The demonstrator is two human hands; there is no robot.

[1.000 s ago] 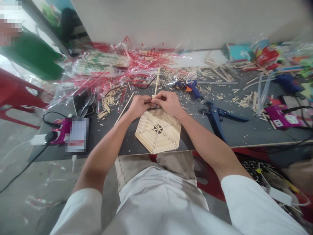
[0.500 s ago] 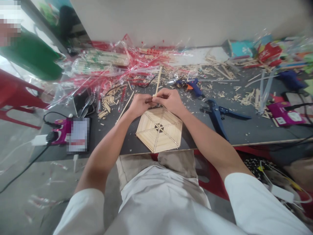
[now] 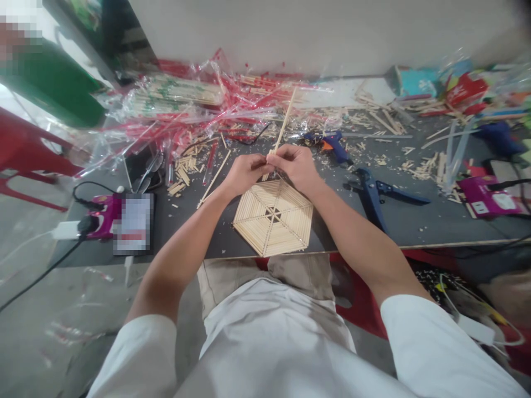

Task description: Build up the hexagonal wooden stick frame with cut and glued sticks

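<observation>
Just beyond a flat hexagon of wooden sticks [image 3: 286, 226], my two hands meet with their fingertips together. Thin wooden sticks [image 3: 286, 119] rise out of the pinch, tilted up and to the right. My right hand [image 3: 299, 167] is closed on them between thumb and fingers. My left hand [image 3: 246, 174] is closed at their lower end, where fingers partly hide the grip. Short stick ends poke out below the fingertips. The hexagon lies on the dark table [image 3: 332, 215] near its front edge, with a small opening at its centre.
A blue cutter [image 3: 373, 193] lies to the right, and a blue glue gun [image 3: 335, 146] behind it. Plastic-wrapped chopsticks [image 3: 178, 94] and stick scraps cover the back. At left are a blurred-screen phone [image 3: 133, 224], a purple power strip [image 3: 103, 215] and glasses [image 3: 150, 168].
The sticks now lean further right and show more of their length above my fingers. Both hands remain together over the hexagon's far edge. The view has shifted slightly.
</observation>
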